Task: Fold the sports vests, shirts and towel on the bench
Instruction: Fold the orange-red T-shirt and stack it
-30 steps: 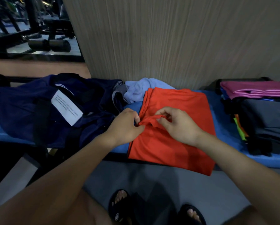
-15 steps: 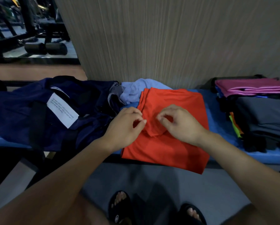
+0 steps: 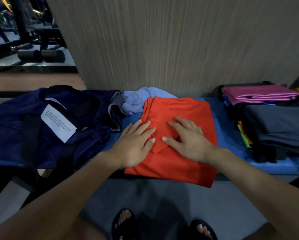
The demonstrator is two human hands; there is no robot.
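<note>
A folded orange-red shirt (image 3: 183,110) lies in the middle of the blue bench (image 3: 221,129), its front edge hanging over the bench lip. My left hand (image 3: 135,144) lies flat on its left side with fingers straight. My right hand (image 3: 188,139) presses flat on its centre, fingers spread. A small folded flap of the shirt shows between the two hands. To the left sprawls an unfolded navy garment (image 3: 24,129) with a white label (image 3: 58,125). A crumpled light-blue cloth (image 3: 138,99) sits behind the orange shirt against the wall.
A stack of folded clothes stands at the right: a pink piece (image 3: 256,94) on top at the back, grey ones (image 3: 280,125) in front. A wood-grain wall (image 3: 180,40) backs the bench. Gym equipment (image 3: 39,54) is at far left. My sandalled feet (image 3: 124,224) are below.
Both hands have let go of the pinched orange fabric and opened flat onto the shirt. The small flap now lies down between them.
</note>
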